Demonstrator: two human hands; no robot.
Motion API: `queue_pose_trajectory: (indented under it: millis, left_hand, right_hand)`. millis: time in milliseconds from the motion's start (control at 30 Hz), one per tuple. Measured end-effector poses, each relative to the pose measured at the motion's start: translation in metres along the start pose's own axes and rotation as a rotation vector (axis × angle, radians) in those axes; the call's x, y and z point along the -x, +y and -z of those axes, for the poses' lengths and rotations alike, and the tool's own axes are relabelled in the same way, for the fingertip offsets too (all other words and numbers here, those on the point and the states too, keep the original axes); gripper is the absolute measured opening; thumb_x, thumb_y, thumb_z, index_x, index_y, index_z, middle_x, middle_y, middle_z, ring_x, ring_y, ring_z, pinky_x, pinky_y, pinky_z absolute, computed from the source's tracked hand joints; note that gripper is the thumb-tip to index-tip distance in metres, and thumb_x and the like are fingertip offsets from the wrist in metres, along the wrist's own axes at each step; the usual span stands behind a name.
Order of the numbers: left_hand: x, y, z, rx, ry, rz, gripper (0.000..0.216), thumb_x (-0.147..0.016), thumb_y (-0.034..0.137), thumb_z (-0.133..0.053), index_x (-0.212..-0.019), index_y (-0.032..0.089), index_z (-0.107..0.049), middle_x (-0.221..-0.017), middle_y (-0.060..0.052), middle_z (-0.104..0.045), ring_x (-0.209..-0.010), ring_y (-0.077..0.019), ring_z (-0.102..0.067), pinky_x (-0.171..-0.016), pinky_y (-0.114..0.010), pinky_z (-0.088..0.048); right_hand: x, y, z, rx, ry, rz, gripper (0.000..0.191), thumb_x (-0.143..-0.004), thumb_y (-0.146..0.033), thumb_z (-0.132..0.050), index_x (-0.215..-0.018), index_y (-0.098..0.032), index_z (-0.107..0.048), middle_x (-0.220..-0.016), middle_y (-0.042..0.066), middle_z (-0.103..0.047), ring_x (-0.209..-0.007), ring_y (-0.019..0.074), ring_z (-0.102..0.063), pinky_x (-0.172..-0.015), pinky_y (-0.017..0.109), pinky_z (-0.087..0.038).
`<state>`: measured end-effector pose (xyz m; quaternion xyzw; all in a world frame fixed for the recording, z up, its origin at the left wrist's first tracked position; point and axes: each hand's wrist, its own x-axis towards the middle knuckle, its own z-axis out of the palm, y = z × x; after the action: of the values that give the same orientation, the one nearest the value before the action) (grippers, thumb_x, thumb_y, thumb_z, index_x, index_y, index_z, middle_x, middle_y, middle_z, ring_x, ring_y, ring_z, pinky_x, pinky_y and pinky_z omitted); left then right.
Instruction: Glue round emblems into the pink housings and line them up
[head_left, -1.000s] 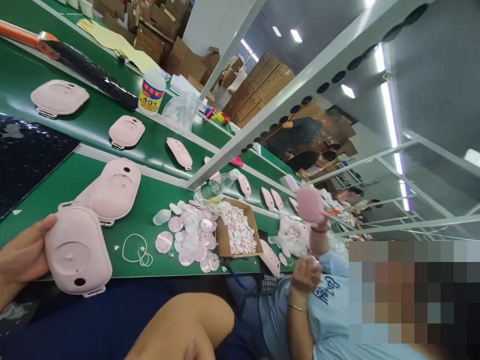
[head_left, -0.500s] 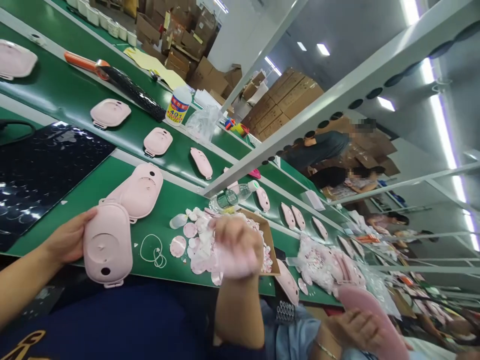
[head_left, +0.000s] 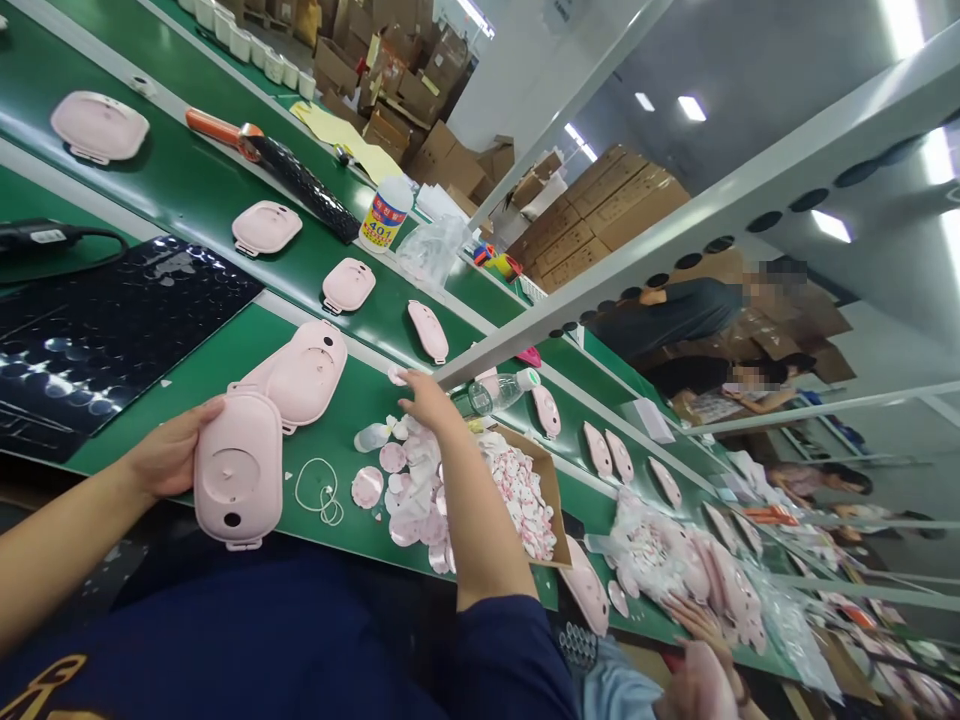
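My left hand (head_left: 176, 450) grips the left edge of a pink plastic casing (head_left: 240, 465), which has a round recess and a dark hole. Its upper edge overlaps other pink casings (head_left: 311, 375) lying on the green table. My right hand (head_left: 424, 398) is stretched forward near the conveyor's edge, with a small pale pink disc (head_left: 396, 376) at its fingertips. Below my right forearm lies a pile of pink and white round pieces (head_left: 412, 500). Beside the pile are a small squeeze bottle (head_left: 371, 437) and a looped white cord (head_left: 321, 490).
Pink casings (head_left: 350, 285) are spaced along the green conveyor (head_left: 187, 190). A glue bottle (head_left: 386, 213) marked 401 stands behind it. A cardboard box (head_left: 551, 495) holds small pieces; a clear bottle (head_left: 499, 392) lies behind. A metal post slants overhead. A co-worker's hands (head_left: 705, 640) are at right.
My right hand has moved forward and left, from above the pile to near the conveyor's edge. My left hand keeps its grip on the casing. The view has shifted slightly.
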<state>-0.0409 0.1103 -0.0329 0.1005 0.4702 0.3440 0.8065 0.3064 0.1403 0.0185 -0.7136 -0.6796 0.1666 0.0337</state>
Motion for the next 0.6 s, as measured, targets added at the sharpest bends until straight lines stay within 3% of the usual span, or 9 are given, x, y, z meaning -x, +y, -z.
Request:
queue_pose_trajectory:
  millis: [67, 133, 233, 333, 433, 533, 600]
  left_hand:
    - [-0.001, 0.0, 0.0, -0.018, 0.006, 0.003, 0.031, -0.074, 0.037, -0.073, -0.097, 0.016, -0.072, -0.079, -0.01, -0.08, -0.064, -0.0251, -0.074, -0.055, -0.034, -0.065]
    - [-0.002, 0.002, -0.002, -0.043, 0.022, 0.013, 0.031, -0.072, 0.039, -0.074, -0.093, 0.016, -0.073, -0.078, -0.01, -0.08, -0.065, -0.0256, -0.074, -0.052, -0.033, -0.064]
    - [-0.002, 0.005, -0.006, -0.064, 0.064, -0.009, 0.029, -0.074, 0.038, -0.072, -0.094, 0.017, -0.073, -0.078, -0.007, -0.08, -0.063, -0.0245, -0.074, -0.05, -0.032, -0.064]
    - [-0.001, 0.007, -0.009, -0.076, 0.117, -0.026, 0.026, -0.078, 0.035, -0.068, -0.096, 0.017, -0.074, -0.076, -0.006, -0.08, -0.06, -0.0228, -0.073, -0.049, -0.032, -0.064]
    - [-0.001, 0.007, -0.011, -0.092, 0.141, -0.021, 0.026, -0.077, 0.036, -0.068, -0.095, 0.017, -0.074, -0.075, -0.006, -0.079, -0.059, -0.0225, -0.072, -0.047, -0.032, -0.063]
    - [-0.003, 0.007, -0.009, -0.103, 0.122, -0.035, 0.029, -0.073, 0.037, -0.072, -0.094, 0.017, -0.073, -0.075, -0.006, -0.079, -0.06, -0.023, -0.073, -0.048, -0.032, -0.063]
    - [-0.004, 0.008, -0.008, -0.114, 0.108, -0.041, 0.031, -0.071, 0.037, -0.073, -0.094, 0.017, -0.073, -0.074, -0.006, -0.079, -0.06, -0.0234, -0.072, -0.048, -0.032, -0.063]
  right_hand:
    - [0.026, 0.007, 0.009, 0.029, -0.013, -0.015, 0.04, -0.095, -0.021, -0.061, -0.135, -0.024, -0.059, -0.145, 0.008, -0.057, -0.13, 0.0235, -0.056, -0.112, 0.044, -0.044]
    - [0.056, 0.012, 0.01, 0.059, -0.037, -0.061, 0.038, -0.093, -0.022, -0.061, -0.131, -0.027, -0.064, -0.135, 0.006, -0.064, -0.121, 0.0233, -0.061, -0.107, 0.04, -0.046]
    - [0.095, 0.015, -0.003, 0.112, -0.074, -0.135, 0.039, -0.08, -0.024, -0.074, -0.118, -0.025, -0.07, -0.117, 0.008, -0.07, -0.11, 0.029, -0.064, -0.096, 0.042, -0.05]
    - [0.117, 0.013, -0.015, 0.139, -0.052, -0.163, 0.027, -0.083, -0.013, -0.063, -0.107, -0.021, -0.072, -0.109, 0.012, -0.069, -0.11, 0.0307, -0.062, -0.096, 0.045, -0.048]
    - [0.121, 0.013, -0.007, 0.103, 0.0, -0.133, 0.026, -0.088, -0.012, -0.051, -0.103, -0.019, -0.071, -0.112, 0.012, -0.067, -0.114, 0.0274, -0.059, -0.102, 0.044, -0.045]
    - [0.109, 0.008, 0.003, 0.021, 0.014, -0.059, 0.025, -0.087, -0.014, -0.054, -0.106, -0.022, -0.069, -0.134, 0.008, -0.06, -0.128, 0.0234, -0.052, -0.112, 0.039, -0.04]
    - [0.092, 0.003, 0.002, -0.033, -0.016, -0.02, 0.022, -0.082, -0.011, -0.058, -0.096, -0.023, -0.069, -0.141, 0.006, -0.058, -0.132, 0.0231, -0.051, -0.114, 0.038, -0.039]
